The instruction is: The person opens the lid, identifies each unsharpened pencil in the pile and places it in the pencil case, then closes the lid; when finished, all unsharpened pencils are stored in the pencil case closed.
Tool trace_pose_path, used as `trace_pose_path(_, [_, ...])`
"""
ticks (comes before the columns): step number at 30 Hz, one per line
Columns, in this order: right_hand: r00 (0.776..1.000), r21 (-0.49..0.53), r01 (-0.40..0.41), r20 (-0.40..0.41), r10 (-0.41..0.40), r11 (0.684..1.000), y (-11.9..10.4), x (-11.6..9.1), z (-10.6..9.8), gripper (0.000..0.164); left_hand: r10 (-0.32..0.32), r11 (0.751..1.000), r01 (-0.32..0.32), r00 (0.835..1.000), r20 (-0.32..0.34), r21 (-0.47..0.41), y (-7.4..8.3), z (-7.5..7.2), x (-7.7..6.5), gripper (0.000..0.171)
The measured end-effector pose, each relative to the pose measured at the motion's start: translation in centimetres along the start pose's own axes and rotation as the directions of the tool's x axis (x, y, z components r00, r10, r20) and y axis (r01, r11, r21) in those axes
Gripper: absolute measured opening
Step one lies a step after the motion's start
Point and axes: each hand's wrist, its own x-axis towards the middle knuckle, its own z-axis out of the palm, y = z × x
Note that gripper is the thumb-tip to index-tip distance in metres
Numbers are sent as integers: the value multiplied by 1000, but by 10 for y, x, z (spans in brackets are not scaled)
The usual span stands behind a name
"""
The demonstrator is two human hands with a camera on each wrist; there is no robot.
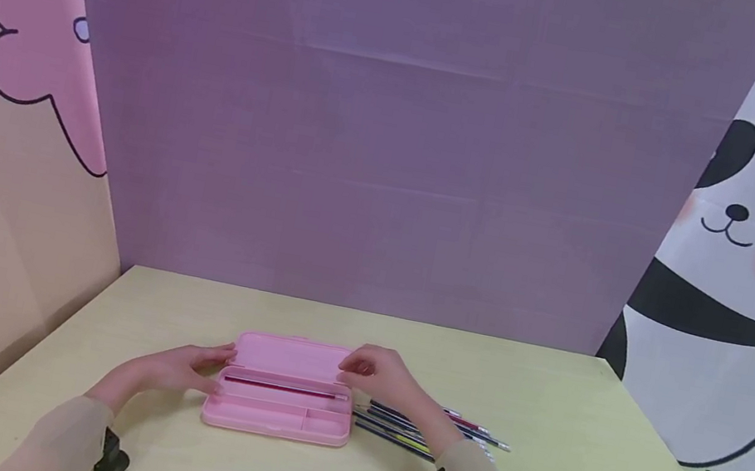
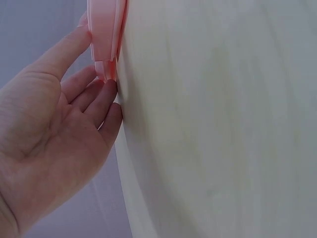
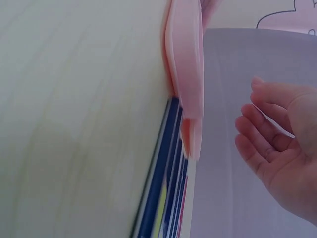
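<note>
One pencil [image 1: 285, 389] lies inside the open pink case [image 1: 275, 430] on the counter [image 1: 215, 468] in the head view; more pencils [image 1: 392, 432] lie just right of it. In the left wrist view, the left hand [image 2: 54, 109] touches the case's end, grip unclenched. In the right wrist view, the right hand [image 3: 287, 158] holds nothing, grip relaxed, near the case.
</note>
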Motion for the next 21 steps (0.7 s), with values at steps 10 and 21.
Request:
trace_pose_path(10, [1000,-47,-15,-7,15,999,16,-15,-20,20,-22,1000,22,1000,-16,-6,-3,1,1,82])
trace_pose_path(21, [999,-86,-47,-2,47,995,35,-33,-40,22,5,1000,-5,1000,-18,-5,-2,2,1,81])
